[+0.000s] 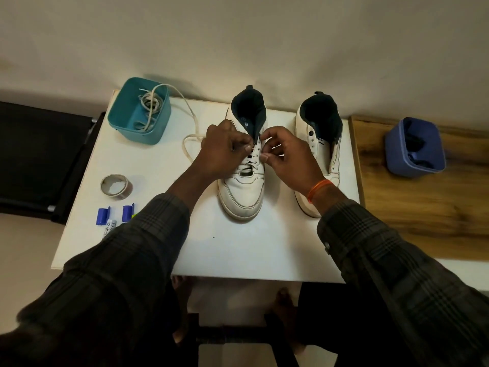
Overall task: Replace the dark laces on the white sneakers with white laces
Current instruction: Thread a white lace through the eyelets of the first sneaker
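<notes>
Two sneakers (pixel 241 165) (one laced), two hands (pixel 225 149).

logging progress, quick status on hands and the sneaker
Both hands, left and right, pinching white lace at left sneaker eyelets. Right sneaker shows no lace. Lace tail trails to teal bin; nothing blocking.

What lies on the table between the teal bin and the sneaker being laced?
In the head view, only a white lace trails from the teal bin across the bare white table to the left hand at the sneaker.
</notes>
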